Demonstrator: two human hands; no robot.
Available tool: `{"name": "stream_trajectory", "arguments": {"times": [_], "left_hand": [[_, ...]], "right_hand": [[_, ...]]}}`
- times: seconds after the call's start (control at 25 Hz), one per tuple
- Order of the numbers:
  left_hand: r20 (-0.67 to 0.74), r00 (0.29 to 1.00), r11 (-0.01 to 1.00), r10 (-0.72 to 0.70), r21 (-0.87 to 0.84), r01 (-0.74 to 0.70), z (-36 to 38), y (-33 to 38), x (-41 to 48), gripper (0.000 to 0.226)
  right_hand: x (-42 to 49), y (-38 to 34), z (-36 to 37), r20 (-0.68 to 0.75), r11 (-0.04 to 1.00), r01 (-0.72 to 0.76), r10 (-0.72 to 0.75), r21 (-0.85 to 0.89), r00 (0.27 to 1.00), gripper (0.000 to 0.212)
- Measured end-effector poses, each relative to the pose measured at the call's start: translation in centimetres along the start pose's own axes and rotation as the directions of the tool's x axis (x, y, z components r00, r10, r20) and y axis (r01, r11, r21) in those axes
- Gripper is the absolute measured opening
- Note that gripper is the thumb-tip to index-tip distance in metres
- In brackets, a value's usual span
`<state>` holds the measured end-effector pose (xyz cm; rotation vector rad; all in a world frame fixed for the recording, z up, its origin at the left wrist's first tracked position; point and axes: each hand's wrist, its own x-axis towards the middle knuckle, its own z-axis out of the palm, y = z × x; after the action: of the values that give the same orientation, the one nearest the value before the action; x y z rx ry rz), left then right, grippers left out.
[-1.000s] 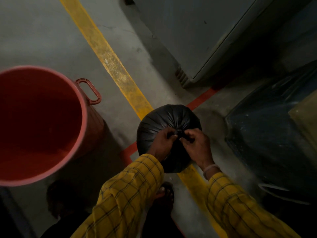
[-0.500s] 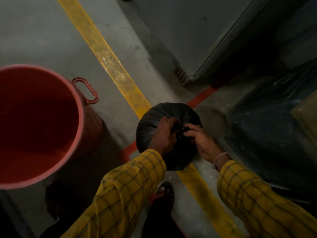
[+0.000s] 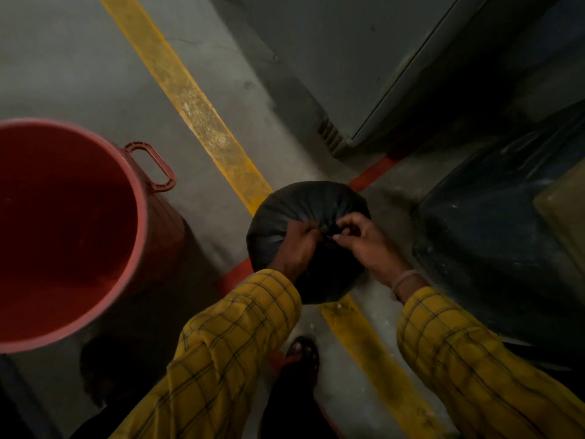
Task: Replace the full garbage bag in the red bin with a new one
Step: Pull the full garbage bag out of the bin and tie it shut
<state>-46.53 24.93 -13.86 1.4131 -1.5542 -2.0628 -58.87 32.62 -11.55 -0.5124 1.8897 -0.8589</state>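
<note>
Knotting continues: over the past second the left hand (image 3: 297, 245) and right hand (image 3: 364, 242) barely shifted, each grip pinching the gathered neck of the bag (image 3: 304, 204). It stays on the floor (image 3: 79, 74) right of the bin (image 3: 144, 217), which looks unlined; relining still waits.

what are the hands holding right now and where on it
Both the left hand and the right hand pinch the gathered neck at the top of the round, full black plastic garbage bag.
</note>
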Motion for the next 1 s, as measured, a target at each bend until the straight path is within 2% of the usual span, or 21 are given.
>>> {"name": "stream_trajectory", "arguments": {"times": [0.08, 0.12, 0.2, 0.28, 0.36, 0.48, 0.56, 0.72, 0.76, 0.84, 0.92, 1.0], "left_hand": [[0.059, 0.962, 0.935, -0.265, -0.228, 0.272, 0.0, 0.0, 0.2, 0.018], [0.105, 0.929, 0.874, -0.355, -0.315, 0.370, 0.0, -0.1, 0.1, 0.032], [0.169, 0.887, 0.785, -0.430, -0.415, 0.460, 0.0, -0.6, -0.2, 0.053], [0.194, 0.873, 0.757, -0.446, -0.439, 0.484, 0.1, -0.8, -0.6, 0.047], [0.265, 0.863, 0.697, -0.430, -0.510, 0.504, 0.2, -0.8, -0.9, 0.032], [0.310, 0.851, 0.663, -0.424, -0.534, 0.525, 0.6, -1.5, -0.9, 0.033], [0.300, 0.877, 0.704, -0.375, -0.523, 0.480, 0.7, -1.6, -0.8, 0.033], [0.197, 0.957, 0.912, -0.214, -0.312, 0.268, 1.5, -1.9, -0.8, 0.009], [0.181, 0.967, 0.951, -0.178, -0.222, 0.217, 1.5, -2.1, -1.0, 0.014], [0.224, 0.973, 0.998, -0.054, -0.013, 0.058, 1.3, -2.6, -1.3, 0.043], [0.278, 0.957, 0.967, 0.080, 0.211, -0.143, 1.1, -3.4, -1.2, 0.064], [0.168, 0.965, 0.866, 0.199, 0.430, -0.254, 1.1, -3.8, -1.0, 0.054]], "right_hand": [[-0.8, 0.6, 0.4, -0.131, 0.956, 0.202, -0.233, -0.215, 0.964, 0.024], [-1.1, 0.9, 0.6, -0.168, 0.901, 0.278, -0.347, -0.332, 0.923, 0.023], [-1.9, 1.3, 1.1, -0.167, 0.783, 0.385, -0.517, -0.488, 0.840, 0.017], [-2.5, 1.6, 1.7, -0.180, 0.768, 0.388, -0.536, -0.509, 0.825, 0.012], [-3.1, 2.1, 2.0, -0.192, 0.811, 0.342, -0.475, -0.476, 0.859, 0.013], [-3.0, 2.6, 1.6, -0.161, 0.824, 0.318, -0.434, -0.469, 0.887, 0.021], [-2.3, 2.5, 1.0, -0.161, 0.805, 0.313, -0.443, -0.504, 0.882, 0.017], [-1.6, 1.9, 0.8, -0.153, 0.780, 0.248, -0.400, -0.574, 0.904, 0.014], [-1.5, 1.9, 0.7, -0.165, 0.795, 0.224, -0.374, -0.564, 0.912, 0.015], [-1.2, 2.0, 0.4, -0.211, 0.855, 0.150, -0.286, -0.496, 0.935, 0.019], [-0.7, 2.0, 0.0, -0.231, 0.908, 0.100, -0.208, -0.408, 0.950, 0.021], [-0.9, 1.5, -0.2, -0.221, 0.919, 0.149, -0.242, -0.366, 0.945, 0.021]]}}
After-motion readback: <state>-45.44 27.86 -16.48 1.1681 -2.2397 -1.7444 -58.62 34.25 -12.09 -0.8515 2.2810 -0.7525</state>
